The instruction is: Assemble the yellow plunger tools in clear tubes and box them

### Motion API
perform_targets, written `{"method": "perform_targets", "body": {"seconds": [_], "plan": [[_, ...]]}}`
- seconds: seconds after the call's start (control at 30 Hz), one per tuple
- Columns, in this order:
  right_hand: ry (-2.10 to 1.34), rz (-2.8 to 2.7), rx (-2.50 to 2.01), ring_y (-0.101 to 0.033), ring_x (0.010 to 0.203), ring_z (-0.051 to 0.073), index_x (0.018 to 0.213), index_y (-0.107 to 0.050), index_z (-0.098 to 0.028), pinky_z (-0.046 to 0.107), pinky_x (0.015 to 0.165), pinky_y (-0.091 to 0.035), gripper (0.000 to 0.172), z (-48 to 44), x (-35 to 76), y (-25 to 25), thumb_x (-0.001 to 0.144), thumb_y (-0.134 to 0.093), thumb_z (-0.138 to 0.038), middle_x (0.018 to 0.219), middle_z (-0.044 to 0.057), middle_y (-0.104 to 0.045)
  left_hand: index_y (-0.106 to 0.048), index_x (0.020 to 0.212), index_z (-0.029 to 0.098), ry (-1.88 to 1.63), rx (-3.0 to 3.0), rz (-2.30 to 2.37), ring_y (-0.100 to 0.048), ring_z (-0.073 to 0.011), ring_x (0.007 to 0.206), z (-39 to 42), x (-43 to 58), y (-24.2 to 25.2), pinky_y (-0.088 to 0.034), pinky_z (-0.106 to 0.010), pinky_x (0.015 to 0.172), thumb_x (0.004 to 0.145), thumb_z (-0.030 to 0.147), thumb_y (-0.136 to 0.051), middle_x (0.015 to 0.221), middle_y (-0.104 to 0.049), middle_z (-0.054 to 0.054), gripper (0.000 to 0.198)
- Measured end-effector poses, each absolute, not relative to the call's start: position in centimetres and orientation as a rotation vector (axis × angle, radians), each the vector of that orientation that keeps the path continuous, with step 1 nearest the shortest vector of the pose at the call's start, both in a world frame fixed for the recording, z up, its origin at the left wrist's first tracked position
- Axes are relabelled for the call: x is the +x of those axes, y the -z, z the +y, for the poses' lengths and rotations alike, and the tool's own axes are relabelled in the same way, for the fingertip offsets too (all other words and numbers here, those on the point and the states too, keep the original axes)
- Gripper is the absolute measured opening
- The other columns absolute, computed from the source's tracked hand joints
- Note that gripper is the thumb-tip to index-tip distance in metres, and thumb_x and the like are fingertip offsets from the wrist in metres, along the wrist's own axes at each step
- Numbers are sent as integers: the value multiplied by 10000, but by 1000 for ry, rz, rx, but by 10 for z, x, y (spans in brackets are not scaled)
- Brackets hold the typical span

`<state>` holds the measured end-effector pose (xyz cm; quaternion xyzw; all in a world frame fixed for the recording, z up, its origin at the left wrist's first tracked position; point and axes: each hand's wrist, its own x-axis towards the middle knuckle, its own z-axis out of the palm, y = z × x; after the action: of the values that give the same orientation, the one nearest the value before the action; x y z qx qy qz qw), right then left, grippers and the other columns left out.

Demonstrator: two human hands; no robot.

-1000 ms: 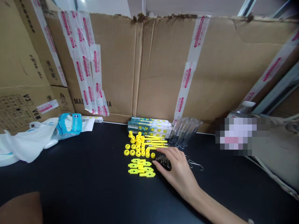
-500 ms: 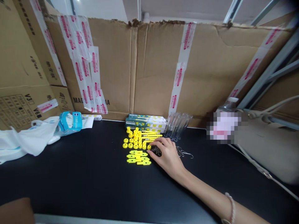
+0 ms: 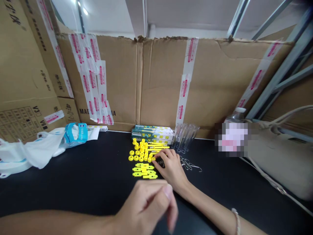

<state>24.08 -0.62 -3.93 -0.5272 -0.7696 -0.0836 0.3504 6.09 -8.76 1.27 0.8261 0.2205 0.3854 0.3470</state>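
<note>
My right hand [image 3: 172, 168] rests on the black table at the right end of the yellow parts. Its thumb and index fingertip close on a small yellow ring [image 3: 153, 159]. A black item with light print [image 3: 160, 162] shows under the arch of these fingers, partly hidden by the hand. My left hand [image 3: 149, 204] hangs in the foreground with curled fingers and the thumb folded in; no object shows in it. Several yellow rings and caps [image 3: 141, 153], flat yellow pieces with slots [image 3: 144, 170] and yellow rods [image 3: 158, 146] lie in groups beyond it.
Behind the parts are stacked printed boxes [image 3: 153, 134] and clear tubes [image 3: 185, 137]. Metal hooks [image 3: 189, 164] lie right of my right hand. A bottle [image 3: 233, 133] and bag [image 3: 276, 163] stand right, a blue tissue pack [image 3: 77, 133] left. A cardboard wall [image 3: 161, 81] closes the back.
My left hand has come in from the lower left to the front middle. My right hand stays by the yellow ring. The whole view has shifted slightly.
</note>
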Motion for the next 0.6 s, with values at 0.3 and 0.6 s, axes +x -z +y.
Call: {"method": "perform_targets", "body": {"seconds": [0.3, 0.6], "plan": [[187, -2002, -1096, -542, 842, 224, 877, -587, -202, 375, 762, -440, 121, -23, 240, 26, 980, -536, -240, 850, 55, -631, -370, 581, 217, -1359, 2799, 295, -363, -120, 482, -10, 37, 5, -306, -271, 475, 903, 102, -421, 533, -403, 36, 345], [147, -2231, -644, -469, 609, 165, 867, -461, -210, 301, 603, -390, 224, -34, 235, 25, 982, -309, -92, 707, 22, -571, -487, 674, 195, -1168, 2876, 454, -468, -121, 522, -4, 40, 11, -363, -243, 494, 961, 126, -386, 607, -499, 16, 311]]}}
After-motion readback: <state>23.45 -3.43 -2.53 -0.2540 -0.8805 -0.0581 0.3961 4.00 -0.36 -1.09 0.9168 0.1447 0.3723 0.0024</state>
